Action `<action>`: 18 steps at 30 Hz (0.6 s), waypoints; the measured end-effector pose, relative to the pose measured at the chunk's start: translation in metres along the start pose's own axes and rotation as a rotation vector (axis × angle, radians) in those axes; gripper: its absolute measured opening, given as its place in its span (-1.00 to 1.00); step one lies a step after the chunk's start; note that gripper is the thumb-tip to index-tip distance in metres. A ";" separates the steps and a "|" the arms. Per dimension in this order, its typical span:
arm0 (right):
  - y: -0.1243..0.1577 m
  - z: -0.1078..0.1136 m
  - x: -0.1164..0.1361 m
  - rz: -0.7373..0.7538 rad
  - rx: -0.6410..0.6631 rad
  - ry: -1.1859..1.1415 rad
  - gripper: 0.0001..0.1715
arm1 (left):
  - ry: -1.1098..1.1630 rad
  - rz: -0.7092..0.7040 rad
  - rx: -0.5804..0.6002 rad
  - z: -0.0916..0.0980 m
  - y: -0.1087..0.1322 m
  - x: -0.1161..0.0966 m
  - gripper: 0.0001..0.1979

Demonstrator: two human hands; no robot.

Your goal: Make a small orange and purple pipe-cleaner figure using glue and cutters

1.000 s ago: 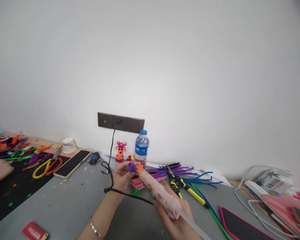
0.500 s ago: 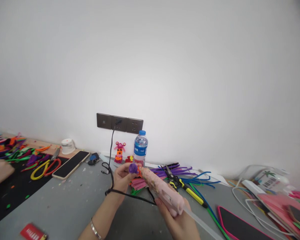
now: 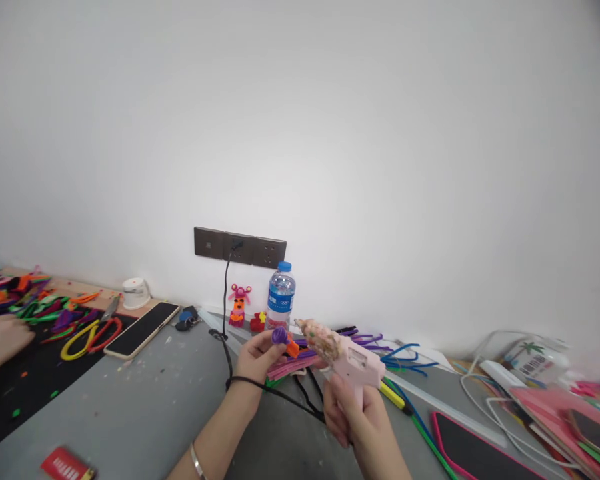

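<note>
My left hand (image 3: 253, 367) pinches a small purple and orange pipe-cleaner piece (image 3: 281, 336), its purple coil upward and its orange part to the right. A pale pink hot glue gun (image 3: 359, 365) is gripped by its handle in my right hand (image 3: 353, 413). Its nozzle points left, a little above and apart from the piece, and its front is crusted with glue. A clear glue stick (image 3: 445, 405) sticks out behind it. The black cord (image 3: 275, 389) crosses my left wrist. Behind my hands lie pink pipe cleaners (image 3: 293, 363) and purple ones (image 3: 375, 341).
A water bottle (image 3: 281, 300) and a pipe-cleaner figure (image 3: 238, 308) stand by the wall. Leftward are a phone (image 3: 143, 330), scissors (image 3: 91, 339), a white cup (image 3: 136, 293) and another person's hand (image 3: 3, 343). A red lighter (image 3: 66, 463) lies in front; a pink-edged phone (image 3: 475, 450) lies right.
The glue gun has swung from slanting toward me to lying more sideways, its nozzle now away from the piece. My left hand has shifted slightly right, and the orange part shows more.
</note>
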State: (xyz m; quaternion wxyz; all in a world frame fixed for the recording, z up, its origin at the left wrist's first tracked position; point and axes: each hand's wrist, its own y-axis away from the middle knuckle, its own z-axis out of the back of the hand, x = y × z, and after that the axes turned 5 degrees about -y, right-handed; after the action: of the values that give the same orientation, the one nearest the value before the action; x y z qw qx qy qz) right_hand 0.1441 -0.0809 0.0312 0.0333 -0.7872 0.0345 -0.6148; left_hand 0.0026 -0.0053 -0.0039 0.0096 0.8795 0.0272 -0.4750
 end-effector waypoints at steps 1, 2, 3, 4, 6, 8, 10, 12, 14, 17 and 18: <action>-0.001 0.000 0.001 -0.015 0.019 0.002 -0.31 | 0.004 0.012 -0.014 -0.001 0.001 0.000 -0.59; -0.002 0.001 0.002 -0.026 0.031 0.003 -0.29 | 0.009 0.018 -0.027 -0.002 0.001 -0.001 -0.59; -0.003 0.001 0.002 -0.034 0.034 0.002 -0.28 | 0.016 0.019 -0.038 -0.003 0.002 -0.002 -0.58; -0.004 0.002 0.002 -0.040 0.034 -0.002 -0.29 | 0.021 0.016 -0.045 -0.003 0.003 -0.003 -0.58; -0.004 0.003 0.001 -0.041 0.030 -0.005 -0.31 | 0.025 0.015 -0.048 -0.004 0.005 -0.004 -0.57; -0.004 0.005 0.000 -0.038 0.036 0.004 -0.31 | 0.026 0.023 -0.043 -0.004 0.005 -0.003 -0.56; -0.004 0.005 0.000 -0.036 0.052 0.010 -0.30 | 0.021 0.041 -0.032 -0.003 0.003 -0.002 -0.56; -0.003 0.006 0.001 -0.034 0.061 0.011 -0.29 | 0.009 0.064 -0.009 0.000 0.001 0.001 -0.56; -0.004 0.006 0.001 -0.032 0.060 0.008 -0.30 | -0.003 0.079 0.029 0.002 0.000 0.003 -0.56; -0.004 0.006 0.001 -0.032 0.051 0.001 -0.31 | -0.007 0.073 0.076 0.005 -0.001 0.005 -0.56; -0.003 0.006 0.001 -0.032 0.050 -0.005 -0.32 | -0.007 0.074 0.088 0.005 -0.001 0.005 -0.56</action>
State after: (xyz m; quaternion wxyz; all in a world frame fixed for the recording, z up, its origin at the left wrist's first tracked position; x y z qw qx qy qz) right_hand 0.1502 -0.0775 0.0311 0.0433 -0.7881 0.0065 -0.6140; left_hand 0.0009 -0.0046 -0.0111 -0.0116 0.8777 -0.0261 -0.4783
